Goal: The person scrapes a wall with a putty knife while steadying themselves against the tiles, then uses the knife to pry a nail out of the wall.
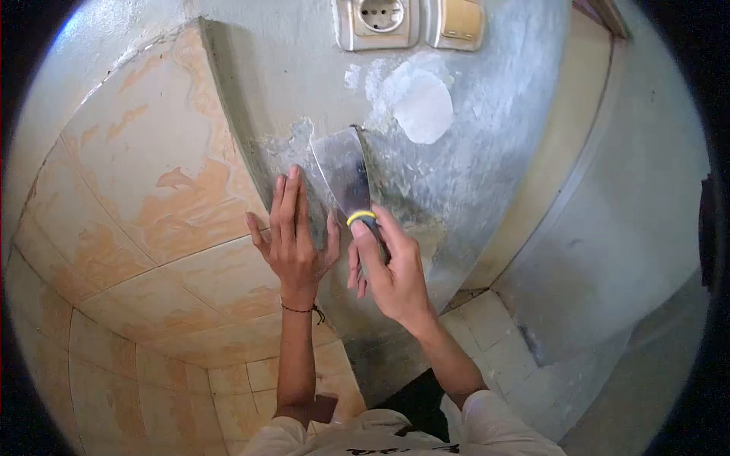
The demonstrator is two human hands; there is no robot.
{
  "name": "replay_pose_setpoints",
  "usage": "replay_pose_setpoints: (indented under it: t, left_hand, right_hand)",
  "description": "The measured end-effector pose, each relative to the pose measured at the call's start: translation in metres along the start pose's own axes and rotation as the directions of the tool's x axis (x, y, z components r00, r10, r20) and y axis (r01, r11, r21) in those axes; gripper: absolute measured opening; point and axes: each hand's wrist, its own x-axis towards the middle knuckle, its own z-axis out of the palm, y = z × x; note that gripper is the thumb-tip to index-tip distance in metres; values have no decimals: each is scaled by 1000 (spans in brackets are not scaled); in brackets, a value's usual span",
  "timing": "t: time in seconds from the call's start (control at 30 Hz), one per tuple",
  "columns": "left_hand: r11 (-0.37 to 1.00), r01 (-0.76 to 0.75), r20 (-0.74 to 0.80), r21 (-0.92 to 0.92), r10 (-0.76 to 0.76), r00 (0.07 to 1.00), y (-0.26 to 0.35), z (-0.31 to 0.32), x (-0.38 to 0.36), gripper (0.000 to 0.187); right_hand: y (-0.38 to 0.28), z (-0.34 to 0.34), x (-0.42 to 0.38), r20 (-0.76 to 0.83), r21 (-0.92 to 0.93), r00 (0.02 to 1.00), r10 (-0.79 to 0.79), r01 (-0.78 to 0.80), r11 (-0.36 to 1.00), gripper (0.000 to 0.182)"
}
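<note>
Two wall surfaces take up most of the view: the scuffed grey wall [502, 129] in front of both hands, and the tiled wall [152, 190] to the left of your left hand. Your left hand [290, 243] is flat-ish, fingers long and pointing up, thumb spread out, holding nothing; probably set there to steady you or feel the surface, though palm contact can't be told. That forearm runs nearly straight up from your body. Your right hand [389, 273] is closed round the handle of the scraper [344, 171], thumb on top, index along the side, other fingers curled beneath; forearm slants up and inward. Gripping close to the blade likely gives you finer control of its angle. Scraper sits just above the right hand, blade up and tipped left, its wide edge beyond your left fingertips and to their right; firm edge contact with the wall is unclear. White patch [423, 110] is above the right hand, right of the blade. Farther above: socket [380, 14], then switch [460, 24]. Smallest: dark cord bracelet [298, 309] on the wrist below your left hand.
</note>
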Motion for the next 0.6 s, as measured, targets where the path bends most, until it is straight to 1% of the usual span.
replay_pose_setpoints:
  t: [0.03,0.07,0.1,0.17,0.2,0.23,0.27,0.3,0.33,0.37,0.43,0.47,0.5,0.57,0.6]
  left_hand:
    - [1000,1,7,8,-1,1000,0,0,0,55]
    - [1000,12,11,28,-12,1000,-1,1,0,53]
    - [998,23,12,54,-23,1000,-1,2,0,53]
    - [999,2,20,39,-3,1000,-5,2,0,52]
    - [997,-7,23,80,5,1000,-6,0,1,50]
    - [992,7,13,123,-8,1000,-10,1,8,50]
    - [996,-2,1,93,2,1000,-11,2,7,49]
    - [998,-12,-2,59,12,1000,-12,2,5,49]
    - [998,-7,-11,70,8,1000,-13,4,4,50]
    - [996,5,-12,85,-4,1000,-12,5,4,50]
    - [998,-3,-38,65,6,999,-11,4,5,51]
    - [998,7,-34,69,-5,999,-10,4,5,51]
    - [998,13,-34,60,-11,999,-10,4,5,51]
    - [998,26,-29,56,-24,999,-7,4,5,51]
    - [998,31,-40,55,-28,999,-7,5,5,50]
  right_hand:
    - [-6,-3,2,91,112,991,97,-107,988,44]
    - [-2,-3,5,80,192,996,38,-52,980,48]
    - [4,-3,10,106,199,994,39,-60,978,48]
    - [16,0,16,60,415,997,-57,26,909,44]
    - [19,-1,14,125,542,992,12,-78,837,51]
    - [17,3,20,166,551,986,0,-93,829,51]
    - [18,5,20,212,729,977,10,-165,664,55]
    - [19,7,19,258,857,966,23,-239,456,60]
    - [17,5,20,300,851,954,-10,-263,454,62]
    - [18,2,22,319,846,948,-9,-280,454,62]
    - [19,-5,23,427,854,898,-110,-360,376,61]
    - [13,-14,23,457,814,887,-63,-388,433,57]
    - [13,-20,24,464,809,884,-56,-397,433,57]
    - [13,-30,25,492,734,870,34,-435,522,64]
    - [7,-32,24,469,706,875,118,-451,546,59]
